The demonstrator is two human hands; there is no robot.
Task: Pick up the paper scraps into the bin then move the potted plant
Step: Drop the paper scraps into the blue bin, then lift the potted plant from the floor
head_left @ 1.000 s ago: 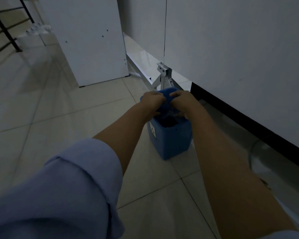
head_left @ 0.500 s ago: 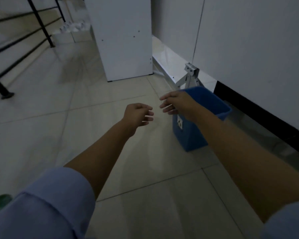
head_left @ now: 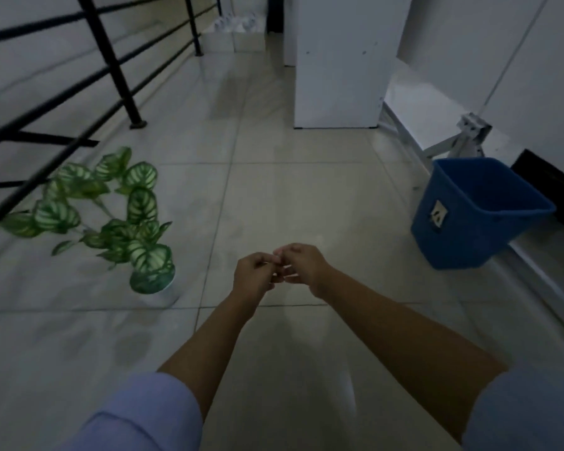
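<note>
Left hand [head_left: 253, 275] and right hand [head_left: 302, 265] loosely curled, fingertips touching, nothing visibly pinched; potted plant [head_left: 121, 222] likely light, top-heavy, best gripped at pot [head_left: 150, 281].

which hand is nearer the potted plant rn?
Left. The left hand is just right of the potted plant, apart from it. The right hand is further right, fingers meeting the left's, on the blue bin side.

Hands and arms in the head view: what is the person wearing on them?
Both the left hand and the right hand are bare: no gloves, and no watch or rings that I can make out. Forearms are uncovered; light blue sleeves are pushed up near the elbows.
</note>
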